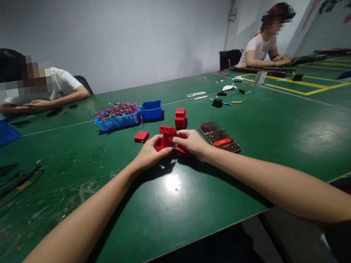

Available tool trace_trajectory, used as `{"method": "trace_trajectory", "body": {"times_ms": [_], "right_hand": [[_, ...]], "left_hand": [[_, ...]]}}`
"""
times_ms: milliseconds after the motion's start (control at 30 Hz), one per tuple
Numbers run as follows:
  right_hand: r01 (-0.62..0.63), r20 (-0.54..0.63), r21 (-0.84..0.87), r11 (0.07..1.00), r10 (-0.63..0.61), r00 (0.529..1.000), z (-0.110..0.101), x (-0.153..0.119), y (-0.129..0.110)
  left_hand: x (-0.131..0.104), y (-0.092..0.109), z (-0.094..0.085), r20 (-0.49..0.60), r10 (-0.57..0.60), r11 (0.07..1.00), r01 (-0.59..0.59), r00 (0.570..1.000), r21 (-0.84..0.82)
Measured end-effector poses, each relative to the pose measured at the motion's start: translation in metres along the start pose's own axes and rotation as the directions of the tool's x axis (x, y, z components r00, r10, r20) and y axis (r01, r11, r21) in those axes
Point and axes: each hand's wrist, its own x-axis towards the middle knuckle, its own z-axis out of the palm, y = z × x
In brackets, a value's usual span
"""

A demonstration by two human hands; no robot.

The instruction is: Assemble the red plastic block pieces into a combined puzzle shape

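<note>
Both my hands are closed on red block-like parts, held together just over the green table. My left hand (150, 153) grips the red piece (167, 136) from its left side, thumb and fingers around it. My right hand (194, 142) pinches the same piece from the right. Its upper end shows small round dark holes, and its lower part is hidden by my fingers. Just behind my hands stands a taller red block (180, 117). A flat red square block (141, 136) lies to the left of them.
On the green table (188, 221), a blue tray (118, 123) holds many coloured wires, beside a smaller blue bin (152, 111). A phone (220, 138) lies right of my hands. Clear plastic film (83, 194) and black cables (13, 187) lie left. Two people sit across the table.
</note>
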Motion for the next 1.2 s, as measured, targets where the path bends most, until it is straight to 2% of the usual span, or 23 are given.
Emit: {"method": "trace_trajectory", "body": {"times_ms": [200,433,600,867,1200], "right_hand": [[0.052,-0.040,-0.047,0.998,-0.054,0.998,0.000,0.002,0.003],[0.087,-0.032,-0.036,0.996,-0.088,0.996,-0.001,0.005,0.006],[0.066,-0.028,-0.022,0.998,-0.067,0.997,-0.001,0.005,0.007],[0.112,-0.024,-0.117,0.987,-0.116,0.993,-0.004,0.007,0.007],[0.164,0.019,-0.236,0.958,-0.164,0.986,-0.008,0.010,0.009]], "left_hand": [[0.003,-0.005,0.000,0.018,0.055,0.996,-0.053,0.998,-0.070],[0.001,-0.005,0.003,0.030,0.147,0.989,-0.147,0.989,-0.008],[-0.003,0.001,0.005,0.042,0.120,0.992,-0.122,0.992,0.036],[-0.004,0.003,0.006,0.065,0.128,0.992,-0.129,0.990,0.008],[-0.004,0.001,0.007,0.059,0.118,0.991,-0.122,0.991,0.052]]}}
